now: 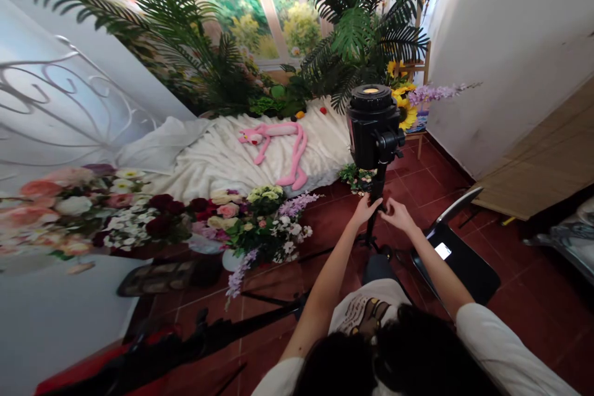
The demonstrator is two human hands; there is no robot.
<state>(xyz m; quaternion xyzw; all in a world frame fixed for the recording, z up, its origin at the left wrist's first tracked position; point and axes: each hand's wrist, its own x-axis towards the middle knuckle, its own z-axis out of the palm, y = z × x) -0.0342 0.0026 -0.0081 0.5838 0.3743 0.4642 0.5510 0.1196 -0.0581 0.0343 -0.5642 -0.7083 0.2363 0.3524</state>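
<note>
A black studio light (371, 127) stands upright on a black stand (379, 182) in front of me. My left hand (365, 209) is wrapped round the stand's pole below the light. On the pole's right side, my right hand (398, 215) has its fingers pressed together at a small dark part, perhaps a knob, too small to make out. Beyond the stand, a pink plush toy (278, 131) lies on a cream blanket (204, 158).
Flower bunches (260, 223) line the blanket's near edge. A black chair (464, 272) with a lit phone (443, 251) stands at the right. Another black stand (223, 334) slants across the lower left. Palm leaves (357, 31) and sunflowers (407, 108) rise behind the light.
</note>
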